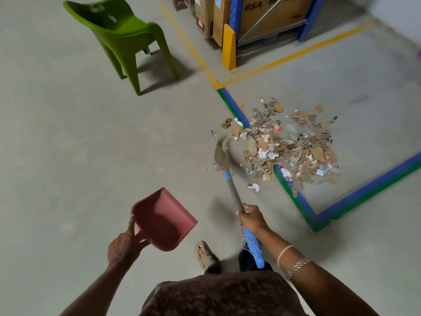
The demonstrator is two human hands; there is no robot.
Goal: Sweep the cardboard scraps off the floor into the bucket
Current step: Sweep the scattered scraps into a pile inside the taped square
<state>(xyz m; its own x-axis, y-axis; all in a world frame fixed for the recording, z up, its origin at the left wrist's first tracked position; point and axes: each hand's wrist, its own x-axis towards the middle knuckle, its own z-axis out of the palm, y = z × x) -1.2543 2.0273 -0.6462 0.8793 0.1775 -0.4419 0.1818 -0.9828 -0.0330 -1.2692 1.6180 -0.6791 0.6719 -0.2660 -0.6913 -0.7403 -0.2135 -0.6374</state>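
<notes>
A heap of cardboard and paper scraps [289, 144] lies on the grey floor, right of centre, over a blue-and-green floor line. My right hand [251, 218] grips the blue-and-grey handle of a broom [234, 195]. Its blurred bristle head [222, 153] sits at the heap's left edge. My left hand [124, 244] holds a pink dustpan [163, 221] by its handle, above the floor and left of the broom. No bucket is in view.
A green plastic chair [124, 37] stands at the upper left. Blue shelving with cardboard boxes [268, 17] and a yellow corner guard [229, 47] sit at the top. Yellow floor lines [296, 53] mark the bay. My sandalled foot [205, 255] is below the dustpan.
</notes>
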